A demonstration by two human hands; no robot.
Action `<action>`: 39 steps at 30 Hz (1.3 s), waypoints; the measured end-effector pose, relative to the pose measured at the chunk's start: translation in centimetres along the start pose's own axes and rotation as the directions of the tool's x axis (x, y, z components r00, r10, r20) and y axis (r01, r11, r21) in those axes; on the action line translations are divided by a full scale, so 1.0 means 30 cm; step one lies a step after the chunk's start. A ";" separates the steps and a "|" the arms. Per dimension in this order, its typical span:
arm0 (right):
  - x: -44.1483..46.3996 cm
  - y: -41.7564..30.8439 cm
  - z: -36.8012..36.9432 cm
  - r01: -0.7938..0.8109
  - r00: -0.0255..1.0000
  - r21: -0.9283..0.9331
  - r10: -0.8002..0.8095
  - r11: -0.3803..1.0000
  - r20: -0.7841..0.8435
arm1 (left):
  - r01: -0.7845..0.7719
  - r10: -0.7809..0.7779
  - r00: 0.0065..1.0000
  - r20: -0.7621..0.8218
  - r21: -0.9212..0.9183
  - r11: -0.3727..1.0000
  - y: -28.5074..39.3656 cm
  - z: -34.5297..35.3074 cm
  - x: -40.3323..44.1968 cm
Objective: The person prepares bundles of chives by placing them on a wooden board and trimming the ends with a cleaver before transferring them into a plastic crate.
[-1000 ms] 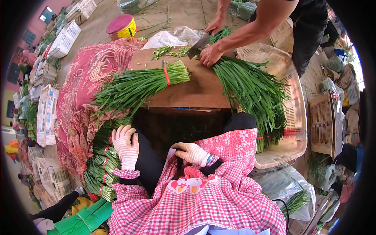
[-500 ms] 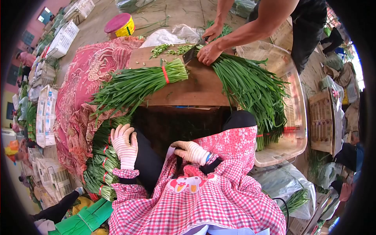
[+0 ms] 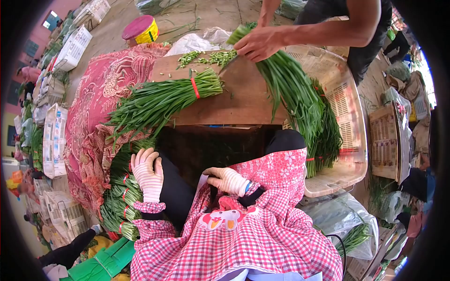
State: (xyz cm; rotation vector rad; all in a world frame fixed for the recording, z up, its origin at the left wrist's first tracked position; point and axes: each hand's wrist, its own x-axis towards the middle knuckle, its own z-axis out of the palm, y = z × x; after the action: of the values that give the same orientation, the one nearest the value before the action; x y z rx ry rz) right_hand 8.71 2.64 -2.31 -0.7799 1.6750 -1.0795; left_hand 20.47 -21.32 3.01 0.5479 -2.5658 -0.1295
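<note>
My left hand (image 3: 148, 174), in a striped knit glove, lies with fingers outstretched on my left knee. It rests beside several banded bunches of green chives (image 3: 125, 199) stacked at my left. In the same kind of glove, my right hand (image 3: 228, 181) rests on my lap over the apron (image 3: 234, 239), fingers loosely bent and apart, holding nothing visible. A chive bunch with a red band (image 3: 195, 88) lies on the wooden board (image 3: 211, 110) ahead. Across it, a co-worker's hand (image 3: 260, 44) grips another chive bunch (image 3: 288, 82); a knife blade (image 3: 228, 65) shows beneath.
A plastic crate (image 3: 349, 122) with banded chives stands at the right. Red patterned cloth (image 3: 96, 103) covers the left side. Cut stem ends (image 3: 220, 57) lie at the board's far edge, near a yellow tub with a maroon top (image 3: 141, 30). A clear plastic bag (image 3: 337, 220) sits at lower right.
The co-worker has raised the cut end of the chive bunch off the board, its leaves sliding over the crate's edge. Both my hands stay where they were.
</note>
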 end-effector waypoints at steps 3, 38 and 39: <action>-0.005 -0.025 -0.010 -0.032 0.999 0.005 0.032 0.999 0.016 | -0.001 0.001 1.000 0.002 0.003 1.000 -0.004 0.003 -0.003; 0.010 0.020 0.010 0.066 0.997 -0.111 -0.071 0.992 -0.042 | -0.002 0.008 0.980 0.199 -0.031 1.000 0.016 0.002 -0.005; 0.012 0.021 0.010 0.077 0.996 -0.122 -0.082 0.990 -0.037 | -0.012 0.017 0.979 0.201 -0.028 1.000 0.015 0.004 -0.002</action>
State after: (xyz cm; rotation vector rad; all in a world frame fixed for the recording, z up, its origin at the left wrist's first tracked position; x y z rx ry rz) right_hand 8.86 2.50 -3.07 -0.9136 1.7701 -1.0626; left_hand 20.30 -20.88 2.98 0.5295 -2.7594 -0.2249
